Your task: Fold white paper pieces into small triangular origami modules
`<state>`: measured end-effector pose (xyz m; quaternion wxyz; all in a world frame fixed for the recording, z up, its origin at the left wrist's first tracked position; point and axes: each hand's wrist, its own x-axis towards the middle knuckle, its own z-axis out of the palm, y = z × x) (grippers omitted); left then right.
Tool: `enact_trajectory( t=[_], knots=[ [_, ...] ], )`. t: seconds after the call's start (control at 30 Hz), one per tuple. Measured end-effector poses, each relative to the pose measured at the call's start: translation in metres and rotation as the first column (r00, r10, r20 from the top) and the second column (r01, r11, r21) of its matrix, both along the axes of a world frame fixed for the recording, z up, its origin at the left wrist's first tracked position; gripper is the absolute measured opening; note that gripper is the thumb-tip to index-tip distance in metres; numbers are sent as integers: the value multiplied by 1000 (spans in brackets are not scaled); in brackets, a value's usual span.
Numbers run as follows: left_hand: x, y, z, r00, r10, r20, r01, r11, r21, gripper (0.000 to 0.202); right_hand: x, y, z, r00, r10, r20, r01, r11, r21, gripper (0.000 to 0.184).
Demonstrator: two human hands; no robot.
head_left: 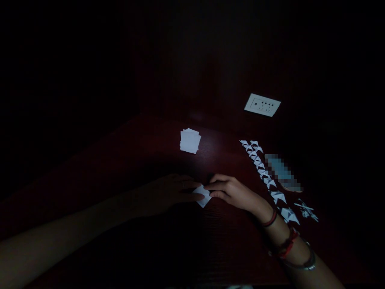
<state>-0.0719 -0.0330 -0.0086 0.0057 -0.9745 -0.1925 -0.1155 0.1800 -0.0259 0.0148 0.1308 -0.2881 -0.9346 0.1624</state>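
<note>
A small white square of paper (203, 200) lies on the dark red tabletop, turned so a corner points toward me. My left hand (168, 194) reaches in from the left, mostly in shadow, its thumb and forefinger on the paper's left part. From the right, my right hand (228, 190) holds the paper's right edge with bent fingers and thumb. Parts of the paper are hidden under the fingertips. Beyond both hands sits a loose stack of white paper squares (190, 141).
Several folded white paper pieces (261, 167) form a slanting line at the right. Beside them lie a blurred blue oblong object (282, 172) and a small pile of thin whitish strips (306, 209). A wall socket (262, 105) is behind; the surroundings are very dark.
</note>
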Motion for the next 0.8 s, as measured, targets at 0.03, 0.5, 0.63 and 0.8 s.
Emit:
enact_trajectory(
  t=[0.03, 0.5, 0.63, 0.8],
  knots=[
    [0, -1, 0, 1000, -10, 19, 10, 1000, 2, 61, 0, 0, 1, 1000, 10, -2, -10, 1000, -13, 27],
    [4, -6, -2, 988, 65, 139, -43, 986, -158, 46, 2, 1, 5, 999, 40, -12, -40, 999, -25, 27],
    [-1, -5, -2, 995, 26, 99, -13, 992, -129, 47, 2, 2, 3, 1000, 22, 8, -22, 1000, 18, 26],
    [0, -7, 5, 1000, 3, -19, -4, 997, -73, 50, -3, 2, -2, 999, -47, -8, 47, 998, 52, 26]
  ],
)
